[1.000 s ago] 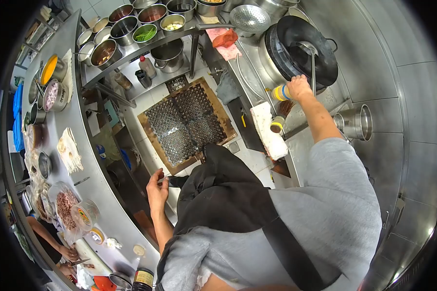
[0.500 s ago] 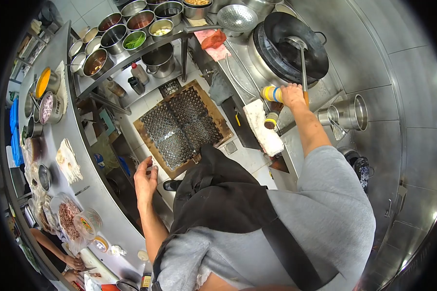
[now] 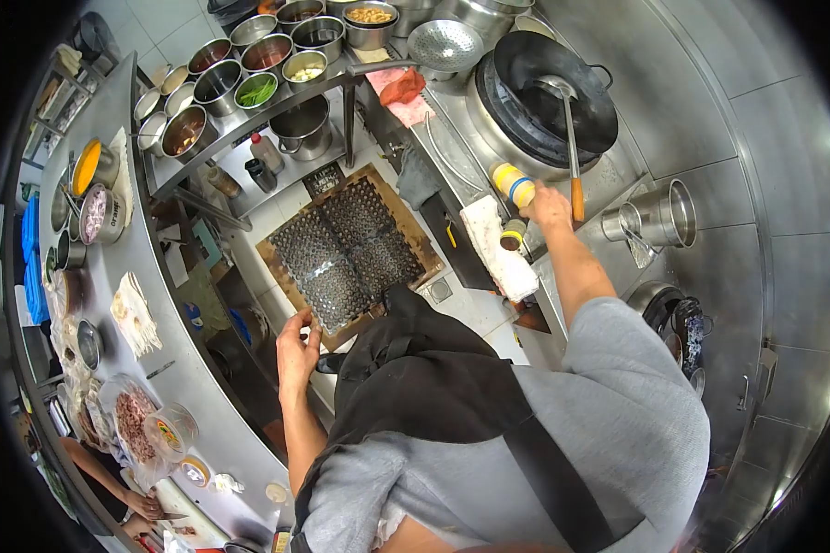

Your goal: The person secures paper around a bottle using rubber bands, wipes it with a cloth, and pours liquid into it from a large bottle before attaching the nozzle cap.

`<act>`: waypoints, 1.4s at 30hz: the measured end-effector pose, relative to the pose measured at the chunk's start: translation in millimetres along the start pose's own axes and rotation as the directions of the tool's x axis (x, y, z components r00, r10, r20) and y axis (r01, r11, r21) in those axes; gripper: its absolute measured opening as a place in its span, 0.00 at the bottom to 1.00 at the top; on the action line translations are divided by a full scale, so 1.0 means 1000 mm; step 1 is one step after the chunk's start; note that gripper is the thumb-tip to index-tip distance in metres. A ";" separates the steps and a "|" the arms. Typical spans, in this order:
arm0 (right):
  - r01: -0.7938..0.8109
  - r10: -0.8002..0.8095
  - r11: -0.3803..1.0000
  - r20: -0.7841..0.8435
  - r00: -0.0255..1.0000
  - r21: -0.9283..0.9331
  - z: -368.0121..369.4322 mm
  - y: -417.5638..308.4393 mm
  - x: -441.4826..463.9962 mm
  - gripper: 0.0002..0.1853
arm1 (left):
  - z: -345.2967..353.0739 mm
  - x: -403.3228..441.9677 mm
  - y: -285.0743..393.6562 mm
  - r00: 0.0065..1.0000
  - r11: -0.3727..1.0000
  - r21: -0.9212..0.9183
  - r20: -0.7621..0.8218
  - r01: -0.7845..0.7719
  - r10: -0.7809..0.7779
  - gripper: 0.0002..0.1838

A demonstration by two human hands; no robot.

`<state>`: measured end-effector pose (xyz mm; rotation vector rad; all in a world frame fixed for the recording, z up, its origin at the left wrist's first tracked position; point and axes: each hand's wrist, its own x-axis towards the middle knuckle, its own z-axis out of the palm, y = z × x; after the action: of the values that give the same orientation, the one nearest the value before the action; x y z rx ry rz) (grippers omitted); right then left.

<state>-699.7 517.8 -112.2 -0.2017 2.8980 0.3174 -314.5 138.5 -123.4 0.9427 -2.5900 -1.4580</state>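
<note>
My right hand (image 3: 551,206) is wrapped round the end of a yellow brush handle with a blue band (image 3: 514,185), beside the stove. Close below it stands another yellow-banded handle (image 3: 514,234), next to a folded white cloth (image 3: 498,247). A black wok (image 3: 555,92) rests tilted on the burner, and a ladle (image 3: 572,147) with a wooden handle end lies in it, just above my right hand. On the other side, my left hand (image 3: 299,348) hangs over the floor near the counter, fingers loosely curled and apart, holding nothing.
Metal pots of ingredients (image 3: 255,90) crowd the upper shelf. A perforated mat (image 3: 346,249) covers the floor. Steel pots (image 3: 675,214) stand right of the stove. At the lower left, another person's hands (image 3: 142,505) hold a knife at a cutting board (image 3: 196,518).
The yellow handle in my right hand has tilted and sits slightly lower. The ladle's wooden end now shows beyond my hand. My left hand moved left, then back right. The view has shifted.
</note>
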 end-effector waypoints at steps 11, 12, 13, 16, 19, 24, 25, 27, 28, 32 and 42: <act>-0.131 0.347 0.475 -0.048 0.937 0.870 0.043 -0.019 -0.077 0.37 | 0.009 0.020 0.052 0.996 0.996 0.024 0.039 -0.086 0.085 0.21; 0.011 0.427 0.386 -0.189 0.884 0.923 0.044 -0.026 -0.080 0.36 | 0.011 0.022 0.057 0.992 0.992 0.045 0.057 -0.116 0.113 0.21; 0.166 0.518 0.304 -0.309 0.798 0.938 0.039 -0.035 -0.083 0.36 | 0.015 0.024 0.063 0.986 0.986 0.065 0.078 -0.151 0.146 0.21; 0.293 0.519 0.038 -0.270 0.811 0.955 0.014 -0.048 -0.072 0.38 | 0.026 0.026 0.078 0.980 0.985 0.028 0.107 -0.170 0.166 0.21; 0.411 0.422 -0.044 -0.356 0.834 0.911 -0.016 -0.054 -0.057 0.39 | 0.032 0.025 0.094 0.975 0.981 0.025 0.120 -0.192 0.187 0.22; 0.560 0.096 -0.026 -0.555 0.826 0.828 -0.037 -0.092 -0.058 0.39 | 0.031 0.018 0.121 0.964 0.960 -0.145 0.085 -0.240 0.253 0.23; 0.586 0.006 -0.011 -0.586 0.810 0.810 -0.048 -0.103 -0.066 0.37 | 0.027 0.015 0.128 0.958 0.946 -0.192 0.068 -0.260 0.277 0.25; 0.516 -0.242 -0.083 -0.519 0.819 0.853 -0.061 -0.129 -0.086 0.31 | 0.020 0.010 0.135 0.937 0.909 -0.235 -0.026 -0.345 0.349 0.29; 0.517 -0.332 -0.174 -0.545 0.770 0.838 -0.064 -0.147 -0.096 0.31 | 0.013 0.005 0.138 0.939 0.904 -0.260 -0.045 -0.340 0.341 0.34; 0.574 -0.584 -0.283 -0.613 0.532 0.768 -0.060 -0.221 -0.148 0.32 | -0.018 -0.029 0.140 0.884 0.889 -0.126 -0.235 -0.440 0.404 0.50; 0.443 -0.910 -0.397 -0.284 -0.301 0.804 -0.039 -0.345 -0.292 0.37 | -0.071 -0.171 0.036 0.751 0.930 -0.195 -0.650 -0.312 0.116 0.49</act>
<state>-370.3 207.9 -75.8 -1.7008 0.9933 -0.9460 -171.2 184.9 -10.4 0.8586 -1.8573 -1.1513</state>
